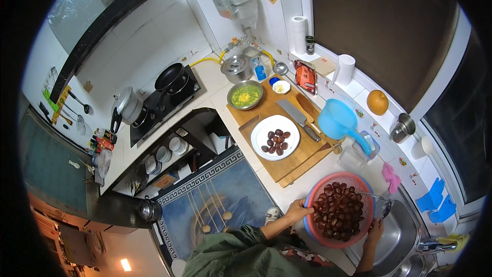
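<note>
A pink plastic basket [317, 191] full of brown chestnuts [336, 210] rests in a blue basin [307, 228] at the counter's edge, beside the sink. My left hand [296, 211] is closed on the left rim, thumb over the edge. At the right rim my right hand [376, 229] grips the basket's side; its fingers are partly hidden. A thin metal utensil [376, 196] lies across the basket's upper right edge. Several more chestnuts [275, 142] sit on a white plate [261, 127] on the wooden cutting board [287, 170].
A cleaver [293, 114] lies beside the plate. Behind it stand a metal bowl of green and yellow food [245, 95] and a lidded pot [237, 68]. A blue dipper [338, 118] and clear container [352, 159] flank the board. The steel sink [397, 231] is at right, the stove [164, 103] at left.
</note>
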The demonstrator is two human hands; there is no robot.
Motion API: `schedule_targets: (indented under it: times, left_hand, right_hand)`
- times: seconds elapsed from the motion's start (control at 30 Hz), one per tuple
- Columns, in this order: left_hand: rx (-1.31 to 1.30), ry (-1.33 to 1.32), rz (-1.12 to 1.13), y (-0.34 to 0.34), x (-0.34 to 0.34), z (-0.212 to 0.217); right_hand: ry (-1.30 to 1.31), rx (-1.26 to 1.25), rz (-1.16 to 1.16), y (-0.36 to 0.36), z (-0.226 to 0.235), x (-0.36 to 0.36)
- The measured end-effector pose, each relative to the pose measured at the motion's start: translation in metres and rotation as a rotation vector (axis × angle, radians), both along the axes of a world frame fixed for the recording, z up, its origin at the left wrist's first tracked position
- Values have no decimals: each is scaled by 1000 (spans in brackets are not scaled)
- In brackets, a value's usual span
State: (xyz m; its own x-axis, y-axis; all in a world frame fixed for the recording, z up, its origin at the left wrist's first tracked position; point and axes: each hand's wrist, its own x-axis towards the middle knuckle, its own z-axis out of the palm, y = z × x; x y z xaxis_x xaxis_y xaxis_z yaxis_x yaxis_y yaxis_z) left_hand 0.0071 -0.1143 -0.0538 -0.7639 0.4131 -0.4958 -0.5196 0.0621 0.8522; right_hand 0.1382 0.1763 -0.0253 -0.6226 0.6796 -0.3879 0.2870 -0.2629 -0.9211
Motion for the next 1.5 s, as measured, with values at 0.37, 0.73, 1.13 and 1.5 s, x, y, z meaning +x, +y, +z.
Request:
schedule_targets:
  times: [0.37, 0.73, 1.13, 1.5]
  left_hand:
    - [243, -1, 260, -147, -4, 73]
    - [64, 15, 471, -361, -42, 90]
    - [338, -34, 801, -457, -57, 67]
    - [401, 64, 983, -507, -143, 35]
  right_hand:
    - [159, 227, 119, -115, 106, -71]
    - [-66, 993, 1184, -293, 206, -192]
    - [-6, 1038, 1992, -526, 162, -333]
    - [433, 836, 2024, -572, 173, -491]
